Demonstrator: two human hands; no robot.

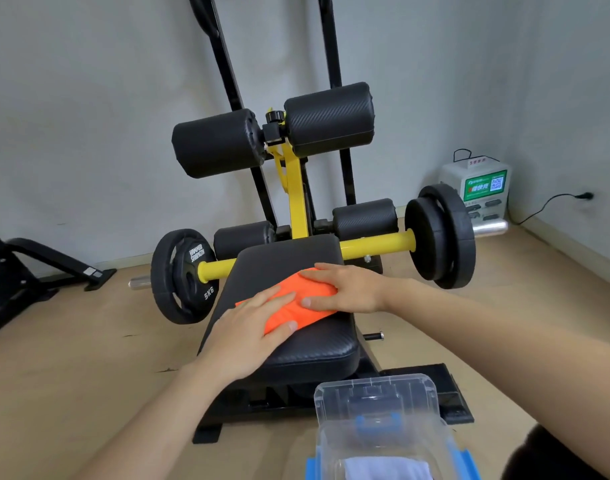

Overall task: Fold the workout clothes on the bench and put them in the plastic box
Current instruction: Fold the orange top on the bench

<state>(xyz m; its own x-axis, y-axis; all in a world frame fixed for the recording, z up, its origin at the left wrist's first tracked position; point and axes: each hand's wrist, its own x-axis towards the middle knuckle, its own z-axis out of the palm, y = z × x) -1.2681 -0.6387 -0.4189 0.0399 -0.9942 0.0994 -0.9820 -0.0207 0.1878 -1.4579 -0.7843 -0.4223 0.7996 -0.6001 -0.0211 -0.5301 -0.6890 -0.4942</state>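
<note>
We see orange cloth (293, 308), folded small, lying on bench (314, 344) pad. Our left hand (248, 327) presses flat on it from 7 o'clock, fingers straight, slightly spread. Our right hand (345, 289) lies flat on it from 3 o'clock, fingers straight and together. Neither hand curls round cloth. Clear box (376, 389) sits at 5 o'clock from cloth, apart from bench pad; probably lidless, hard to tell. White cloth (386, 469) inside box. Plates (182, 275) at 9 and 2 o'clock of pad.
</note>
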